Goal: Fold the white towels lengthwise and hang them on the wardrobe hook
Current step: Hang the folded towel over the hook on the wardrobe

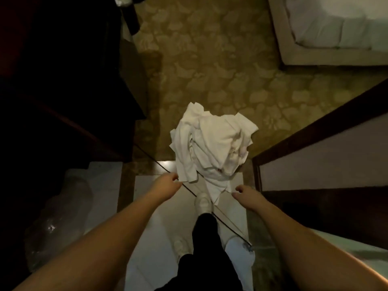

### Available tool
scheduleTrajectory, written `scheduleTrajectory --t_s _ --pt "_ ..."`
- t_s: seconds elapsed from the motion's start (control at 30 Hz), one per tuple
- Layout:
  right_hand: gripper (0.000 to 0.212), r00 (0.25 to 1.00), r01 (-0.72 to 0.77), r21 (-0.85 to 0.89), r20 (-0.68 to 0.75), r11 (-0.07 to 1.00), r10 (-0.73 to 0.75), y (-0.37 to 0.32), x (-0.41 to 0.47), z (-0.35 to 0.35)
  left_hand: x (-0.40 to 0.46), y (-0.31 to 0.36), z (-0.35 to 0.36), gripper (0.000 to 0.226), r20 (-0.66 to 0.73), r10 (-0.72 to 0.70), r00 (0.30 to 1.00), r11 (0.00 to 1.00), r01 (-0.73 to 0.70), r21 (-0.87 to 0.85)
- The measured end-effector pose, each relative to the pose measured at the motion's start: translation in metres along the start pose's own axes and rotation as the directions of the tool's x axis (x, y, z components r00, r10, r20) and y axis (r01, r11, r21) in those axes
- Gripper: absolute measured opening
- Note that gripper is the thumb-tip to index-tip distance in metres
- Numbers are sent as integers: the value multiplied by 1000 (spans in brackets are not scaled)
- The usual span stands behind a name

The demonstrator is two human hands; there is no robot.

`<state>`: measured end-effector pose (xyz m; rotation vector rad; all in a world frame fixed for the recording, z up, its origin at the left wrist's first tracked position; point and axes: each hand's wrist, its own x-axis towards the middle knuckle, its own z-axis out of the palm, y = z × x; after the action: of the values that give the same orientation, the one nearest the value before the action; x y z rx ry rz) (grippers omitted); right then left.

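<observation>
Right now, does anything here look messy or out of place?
Yes. The white towels lie in a crumpled heap on the floor, across the edge where carpet meets tile, not folded or hung. A thin dark cord runs under the heap and past the shoe, a possible trip risk.

Dim, warm yellow-green indoor light fills the scene, brightest on the heap of white towels [212, 143], whose upper folds nearly wash out just beyond the left hand [168, 182] pinching their edge. Far to that hand's left, dark furniture [63, 80] sinks into near-black shadow with no detail. A small glare spot shines on the polished threshold [165, 164] just beside the grip. The picture is soft and grainy throughout; wide-angle distortion stretches both forearms and bends straight lines toward the frame's edges.
</observation>
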<state>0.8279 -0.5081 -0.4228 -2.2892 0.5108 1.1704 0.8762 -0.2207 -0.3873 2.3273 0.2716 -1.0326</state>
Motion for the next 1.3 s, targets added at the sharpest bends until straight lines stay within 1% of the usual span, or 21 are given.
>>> scheduleTrajectory --t_s 0.07,0.17,0.33,0.47,0.5,0.53,0.6,0.63,0.7,0.77,0.83,0.87,0.9,0.93,1.0,1.03,1.07,1.1,1.17,1.23,1.3 --pt "51 1000 -9 61 -1 998 9 -6 39 -14 41 13 -3 37 24 17 1000 999 -18 43" --pt "45 999 -38 153 26 987 34 -9 106 -29 107 31 -3 30 56 22 998 998 -26 65" --pt "32 994 -108 234 56 966 98 -4 221 -35 220 54 23 36 118 -26 993 1000 27 -4" --pt "36 991 -135 317 50 939 125 3 306 -24 305 61 55 35 175 -58 983 998 64 -29" --pt "41 990 -139 360 35 923 135 4 326 -21 324 62 64 35 182 -68 981 996 78 -47" --pt "50 989 -136 409 8 902 146 4 344 -19 343 62 73 35 186 -79 979 993 94 -76" --pt "70 985 -95 489 -79 867 153 3 377 -17 377 63 90 34 192 -104 976 976 137 -169" --pt "76 979 -69 517 -128 853 156 2 392 -17 391 64 99 37 199 -127 972 958 172 -229" --pt "89 960 -30 561 -214 828 179 -1 420 -20 418 68 115 59 221 -171 960 894 246 -375" --pt "98 936 7 561 -295 828 192 -5 445 -30 438 73 127 82 220 -198 955 806 287 -517" --pt "103 920 41 553 -345 832 184 -9 468 -49 458 78 132 92 173 -234 957 753 291 -590" --pt "103 922 48 547 -345 836 173 -11 478 -61 467 79 132 94 142 -254 957 738 287 -610" --pt "102 930 39 542 -327 840 168 -12 486 -71 474 81 131 92 114 -266 957 729 277 -626" --pt "101 941 18 539 -295 842 168 -13 492 -80 480 81 130 84 89 -263 961 726 258 -638" --pt "96 955 -27 521 -238 853 176 -13 497 -89 488 80 127 47 53 -218 974 753 202 -626" --pt "90 958 -38 488 -230 872 170 -12 496 -90 488 79 125 29 45 -201 979 779 187 -598" --pt "80 962 -38 437 -227 899 151 -11 494 -88 486 77 124 17 44 -191 981 798 182 -575" --pt "69 967 -31 384 -221 923 124 -10 490 -86 482 76 122 13 51 -186 981 808 182 -560" --pt "50 975 -4 292 -212 956 69 -8 481 -79 471 72 118 13 71 -173 982 801 182 -570" --pt "39 979 14 203 -200 979 27 -9 470 -74 456 69 112 12 90 -168 982 789 189 -585" --pt "32 982 30 149 -188 988 -1 -13 458 -69 439 64 107 8 112 -177 978 785 209 -583"
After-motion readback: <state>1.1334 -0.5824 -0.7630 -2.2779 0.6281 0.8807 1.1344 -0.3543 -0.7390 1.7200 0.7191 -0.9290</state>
